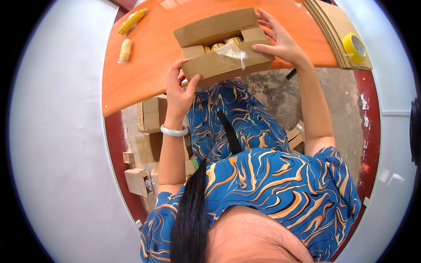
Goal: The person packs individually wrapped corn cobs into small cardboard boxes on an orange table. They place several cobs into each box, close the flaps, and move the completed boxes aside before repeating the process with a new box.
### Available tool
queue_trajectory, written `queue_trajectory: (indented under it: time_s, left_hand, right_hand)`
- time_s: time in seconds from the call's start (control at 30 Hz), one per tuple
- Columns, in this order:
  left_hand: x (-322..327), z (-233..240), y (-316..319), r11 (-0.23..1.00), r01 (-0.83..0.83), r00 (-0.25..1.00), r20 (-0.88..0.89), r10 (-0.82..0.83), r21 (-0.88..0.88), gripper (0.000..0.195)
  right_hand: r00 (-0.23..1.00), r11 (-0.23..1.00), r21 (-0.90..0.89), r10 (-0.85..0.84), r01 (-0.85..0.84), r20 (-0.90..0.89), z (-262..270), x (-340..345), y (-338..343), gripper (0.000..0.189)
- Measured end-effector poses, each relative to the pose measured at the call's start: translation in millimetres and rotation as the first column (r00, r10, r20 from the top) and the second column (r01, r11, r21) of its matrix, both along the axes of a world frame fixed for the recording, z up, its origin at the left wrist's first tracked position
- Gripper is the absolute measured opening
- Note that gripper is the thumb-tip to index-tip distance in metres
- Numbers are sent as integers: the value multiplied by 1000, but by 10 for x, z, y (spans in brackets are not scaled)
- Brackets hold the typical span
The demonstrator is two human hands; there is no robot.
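Observation:
A cardboard box [227, 64] with its top flaps raised is at the table's near edge, tilted towards me. Inside it show several corn cobs [217, 47], partly hidden by the flaps. Clear plastic wrap [232, 51] sticks out over the front flap. My left hand [181, 82] grips the box's near left corner, thumb on the front and fingers behind. At the right end, my right hand [279, 39] has its thumb on the front flap, its other fingers spread along the far side.
On the orange table [148, 65] lie a yellow corn cob [132, 22] and a paler wrapped cob [125, 50]. Flat cardboard sheets [332, 29] are stacked at the right, with a yellow tape roll [354, 47] on top. Cardboard boxes [149, 115] stand on the floor at left.

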State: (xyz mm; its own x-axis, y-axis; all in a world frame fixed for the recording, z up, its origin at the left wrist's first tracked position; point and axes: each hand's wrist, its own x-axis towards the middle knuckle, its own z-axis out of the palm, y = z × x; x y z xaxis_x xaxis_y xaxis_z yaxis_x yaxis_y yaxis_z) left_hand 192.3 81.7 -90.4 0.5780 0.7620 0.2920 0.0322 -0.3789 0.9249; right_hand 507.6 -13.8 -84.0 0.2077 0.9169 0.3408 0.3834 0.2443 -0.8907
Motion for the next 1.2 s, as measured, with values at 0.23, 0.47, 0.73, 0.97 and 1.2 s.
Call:
queue_trajectory:
  time_s: [0.23, 0.47, 0.73, 0.97, 1.2]
  left_hand:
    - [-29, -21, 80, 991, 70, 995, 58, -77, 113, 44]
    - [64, 233, -17, 798, -11, 926, -294, 235, 603, 57]
    - [-16, 102, 51, 762, 163, 780, -554, 290, 627, 54]
    - [31, 219, 36, 745, 155, 782, -541, 309, 649, 49]
    - [440, 214, 202, 774, 62, 855, -433, 284, 630, 29]
  right_hand:
    - [915, 991, 129, -82, 33, 394, 127, 50, -117, 66]
    - [748, 990, 102, -140, 97, 649, 208, -119, -186, 49]
    - [658, 972, 226, -211, 64, 723, 380, -572, -56, 52]
    - [803, 986, 138, -157, 94, 575, 284, -707, 373, 28]
    - [995, 987, 154, 36, -50, 94, 232, -735, 772, 11]
